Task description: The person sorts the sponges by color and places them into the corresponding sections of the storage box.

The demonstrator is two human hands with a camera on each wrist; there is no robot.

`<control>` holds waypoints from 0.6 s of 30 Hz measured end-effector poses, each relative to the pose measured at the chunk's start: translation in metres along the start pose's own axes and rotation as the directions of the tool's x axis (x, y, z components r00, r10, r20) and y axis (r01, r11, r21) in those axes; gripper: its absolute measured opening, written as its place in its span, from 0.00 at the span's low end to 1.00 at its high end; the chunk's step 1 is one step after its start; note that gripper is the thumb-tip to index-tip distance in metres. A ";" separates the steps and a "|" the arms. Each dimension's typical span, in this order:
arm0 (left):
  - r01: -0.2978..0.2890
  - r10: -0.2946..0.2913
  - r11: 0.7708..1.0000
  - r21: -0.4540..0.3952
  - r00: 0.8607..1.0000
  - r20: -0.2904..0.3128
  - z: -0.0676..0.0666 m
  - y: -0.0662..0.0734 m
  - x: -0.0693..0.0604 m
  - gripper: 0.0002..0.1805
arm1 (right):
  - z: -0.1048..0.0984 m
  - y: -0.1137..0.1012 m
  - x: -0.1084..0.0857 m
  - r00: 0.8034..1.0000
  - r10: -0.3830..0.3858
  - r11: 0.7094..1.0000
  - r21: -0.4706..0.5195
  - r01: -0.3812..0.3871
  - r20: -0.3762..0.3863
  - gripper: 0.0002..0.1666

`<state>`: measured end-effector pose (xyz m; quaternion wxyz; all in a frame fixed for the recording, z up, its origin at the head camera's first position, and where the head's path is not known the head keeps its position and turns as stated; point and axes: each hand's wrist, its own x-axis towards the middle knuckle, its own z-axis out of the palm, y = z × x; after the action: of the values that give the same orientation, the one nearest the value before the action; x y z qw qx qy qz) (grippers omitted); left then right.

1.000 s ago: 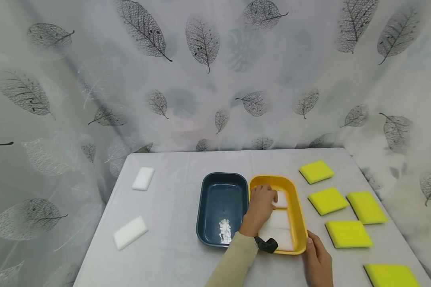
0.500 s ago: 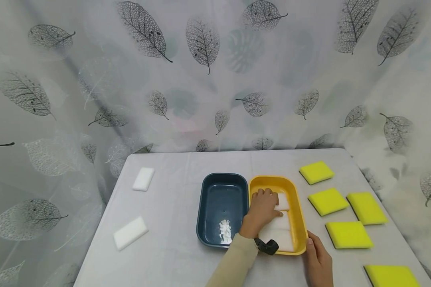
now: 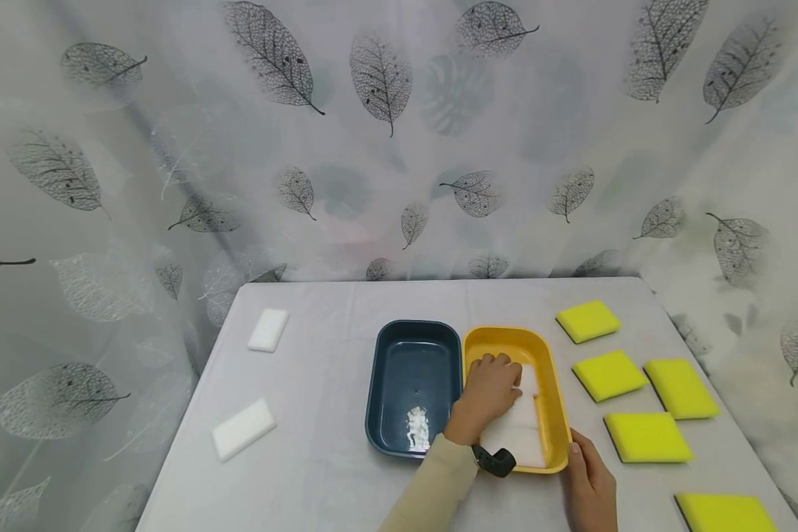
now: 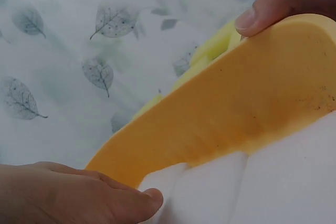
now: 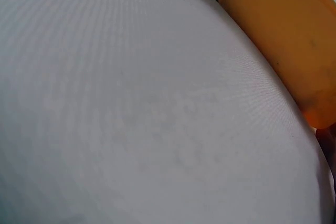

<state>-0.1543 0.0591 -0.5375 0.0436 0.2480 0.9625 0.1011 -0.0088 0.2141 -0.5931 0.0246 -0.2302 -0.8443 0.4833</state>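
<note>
My left hand (image 3: 487, 393) is inside the yellow tray (image 3: 550, 384), its bent fingers and thumb gripping the far white block (image 3: 529, 378). In the left wrist view, the left thumb lies against a white block (image 4: 173, 182); the other fingertips are hidden. More white blocks (image 3: 522, 442) lie side by side nearer the tray's front. My right hand (image 3: 592, 482) holds the tray's front right corner, with its thumb (image 4: 247, 20) on the rim in the left wrist view.
A dark blue tray (image 3: 415, 391) stands against the yellow one's left side. Two white blocks (image 3: 268, 330) (image 3: 243, 428) lie on the left of the table (image 3: 306, 369). Several yellow sponges (image 3: 648, 437) with dark undersides are spread on the right. A leaf-patterned curtain (image 3: 372, 170) hangs behind.
The far white block has shifted slightly toward the tray's front, and my left hand has moved with it. My right hand has stayed at the tray's corner.
</note>
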 end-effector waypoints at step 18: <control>-0.254 0.272 0.961 0.112 0.943 -0.193 -0.030 -0.008 -0.040 0.17 | -0.001 -0.001 0.001 1.000 0.023 1.000 -0.003 -0.023 0.016 0.37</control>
<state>-0.1270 0.0278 -0.5088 -0.0813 0.3641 0.9234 0.0900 -0.0098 0.2151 -0.5923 0.0121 -0.2359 -0.8424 0.4843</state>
